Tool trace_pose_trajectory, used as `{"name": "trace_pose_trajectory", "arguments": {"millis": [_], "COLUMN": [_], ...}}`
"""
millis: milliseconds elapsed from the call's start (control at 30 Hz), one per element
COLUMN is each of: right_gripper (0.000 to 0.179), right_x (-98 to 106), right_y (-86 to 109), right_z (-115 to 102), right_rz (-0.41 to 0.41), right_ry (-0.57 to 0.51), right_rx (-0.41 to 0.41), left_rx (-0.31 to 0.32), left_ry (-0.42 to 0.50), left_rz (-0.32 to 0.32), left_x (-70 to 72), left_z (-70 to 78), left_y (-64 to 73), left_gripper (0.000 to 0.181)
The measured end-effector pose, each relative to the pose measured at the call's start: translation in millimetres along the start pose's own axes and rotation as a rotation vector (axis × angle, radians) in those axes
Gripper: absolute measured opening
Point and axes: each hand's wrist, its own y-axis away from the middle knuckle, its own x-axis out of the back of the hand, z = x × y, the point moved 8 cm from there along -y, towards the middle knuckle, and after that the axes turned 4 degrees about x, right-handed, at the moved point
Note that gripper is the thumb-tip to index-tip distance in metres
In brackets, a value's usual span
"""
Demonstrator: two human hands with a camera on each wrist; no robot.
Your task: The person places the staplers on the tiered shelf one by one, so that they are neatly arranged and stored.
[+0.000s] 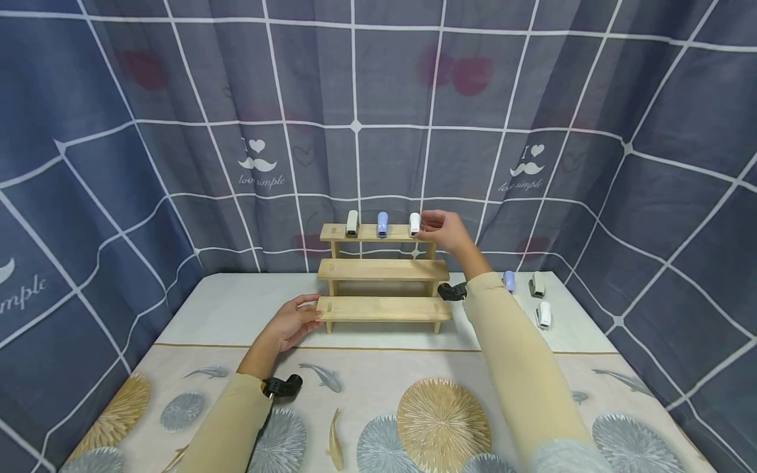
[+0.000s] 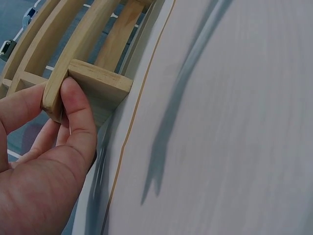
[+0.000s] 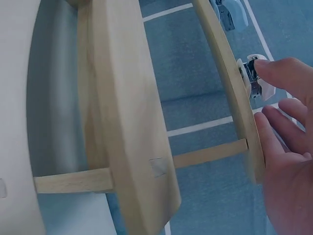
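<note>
A three-tier wooden display stand (image 1: 383, 269) stands on the table. My left hand (image 1: 296, 320) pinches the left end of its lowest shelf (image 2: 58, 88) between thumb and fingers. On the top shelf stand a beige mini stapler (image 1: 352, 223), a blue mini stapler (image 1: 382, 225) and a white mini stapler (image 1: 414, 224). At the white one, my right hand (image 1: 443, 230) touches its side with a fingertip (image 3: 266, 68). The thumb lies along the top shelf's right end in the right wrist view; the fingers do not wrap round the stapler.
On the table to the right lie another blue stapler (image 1: 509, 281), a beige stapler (image 1: 537, 284) and a white stapler (image 1: 543, 315). A patterned cloth (image 1: 331, 420) covers the front. Dark checked curtains (image 1: 319, 157) hang behind and at both sides.
</note>
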Motion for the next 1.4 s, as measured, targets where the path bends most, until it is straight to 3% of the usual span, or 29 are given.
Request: {"name": "trace_pose_trajectory", "arguments": {"millis": [233, 533, 900, 1133, 1400], "right_gripper": [0.063, 0.056, 0.052, 0.052, 0.048], "right_x": [3.9, 9.0, 0.4, -3.2, 0.7], "right_y": [15.5, 42.5, 85.5, 113.0, 138.9], "right_z": [2.3, 8.7, 21.4, 38.7, 56.1], "right_rz": [0.026, 0.120, 0.133, 0.135, 0.205], "right_ry": [-0.010, -0.143, -0.163, -0.213, -0.175], "right_rx": [0.060, 0.147, 0.160, 0.124, 0.116], "left_rx": [-0.003, 0.005, -0.001, 0.000, -0.010], "left_ry": [-0.010, -0.012, -0.006, -0.005, -0.002], "left_rz": [-0.006, 0.000, -0.008, -0.007, -0.005], "left_x": [-0.1, 0.9, -0.2, -0.8, 0.1], "left_z": [-1.1, 0.2, -1.1, -1.5, -1.2], "left_y": [-1.1, 0.2, -0.2, -1.0, -1.6], "left_gripper": [0.063, 0.064, 0.065, 0.063, 0.063]}}
